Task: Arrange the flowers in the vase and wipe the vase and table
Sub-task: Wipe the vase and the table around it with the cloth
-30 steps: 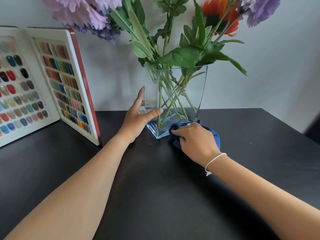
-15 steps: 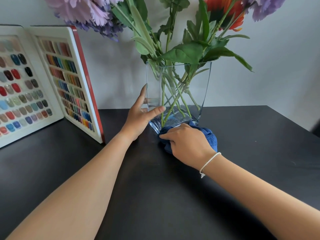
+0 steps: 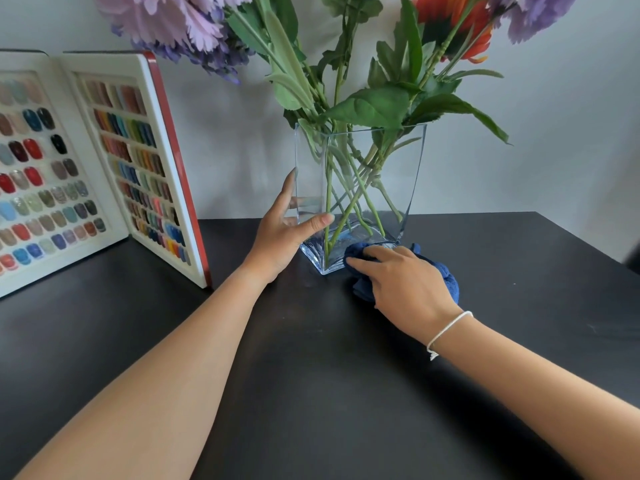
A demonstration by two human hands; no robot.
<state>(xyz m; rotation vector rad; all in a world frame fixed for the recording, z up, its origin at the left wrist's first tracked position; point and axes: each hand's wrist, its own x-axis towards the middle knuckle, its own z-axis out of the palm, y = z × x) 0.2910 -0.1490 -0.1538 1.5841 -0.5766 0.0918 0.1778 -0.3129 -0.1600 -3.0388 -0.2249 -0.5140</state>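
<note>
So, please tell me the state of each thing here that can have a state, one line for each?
Clear square glass vase: upright on the table, holding stems.
Artificial flowers: standing in the vase.
Dark blue cloth: bunched, against the vase base.
Left hand: fingers straight, steadying the vase.
Right hand: pressing the cloth.
White sample book: open, upright.
Black table: bearing everything.

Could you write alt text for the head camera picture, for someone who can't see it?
A person's right hand presses a blue cloth against the base of a clear glass vase of flowers on a black table, while the left hand steadies the vase's side. An open sample book of coloured nail tips stands to the left.
</note>
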